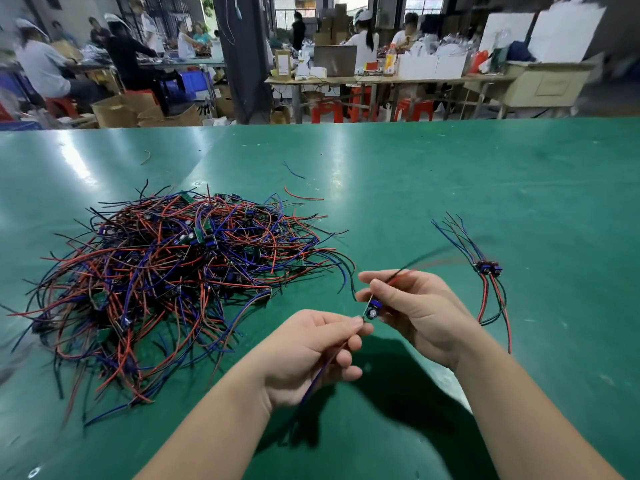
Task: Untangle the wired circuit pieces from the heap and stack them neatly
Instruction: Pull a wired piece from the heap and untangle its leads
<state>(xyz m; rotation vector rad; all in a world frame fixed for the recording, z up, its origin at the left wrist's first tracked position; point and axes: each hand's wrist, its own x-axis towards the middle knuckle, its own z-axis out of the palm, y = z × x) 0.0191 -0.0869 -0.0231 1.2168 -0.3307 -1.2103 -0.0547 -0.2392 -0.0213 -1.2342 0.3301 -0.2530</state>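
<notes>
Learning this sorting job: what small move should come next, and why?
Probably carry the circuit piece right onto the small stack: the left hand and right hand hold it seemingly free of the heap, and sorted pieces lie there.

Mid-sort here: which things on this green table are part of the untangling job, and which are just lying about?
Job: tangled heap; held circuit piece, board in right hand, wires pinched by left hand; sorted stack to the right.
Lying about: loose red wire, loose blue wire, short wire scrap beyond the heap.
</notes>
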